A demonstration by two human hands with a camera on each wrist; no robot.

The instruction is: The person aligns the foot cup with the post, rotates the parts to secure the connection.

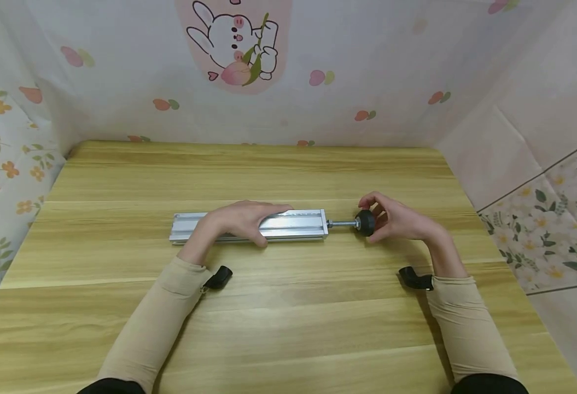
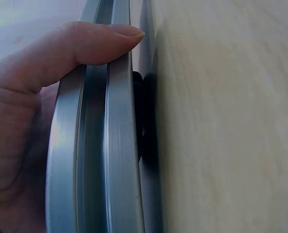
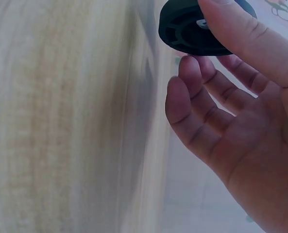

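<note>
A long, grooved aluminium profile (image 1: 298,223) lies lengthwise across the wooden table. My left hand (image 1: 241,218) grips it near its middle, the thumb (image 2: 100,43) bent over the near grooved side in the left wrist view. From the profile's right end cap sticks out a threaded rod (image 1: 342,224) with a nut by the cap. At the rod's outer end is a black round levelling foot (image 1: 365,223). My right hand (image 1: 400,220) pinches this foot by its edge. In the right wrist view the ribbed underside of the foot (image 3: 182,34) shows, with the thumb across it and the other fingers curled.
The wooden table (image 1: 278,323) runs back to a patterned cloth (image 1: 318,109) hanging behind it. More patterned covering (image 1: 549,219) rises along the right side. Black wrist cameras jut inward from the left cuff (image 1: 218,278) and the right cuff (image 1: 413,279).
</note>
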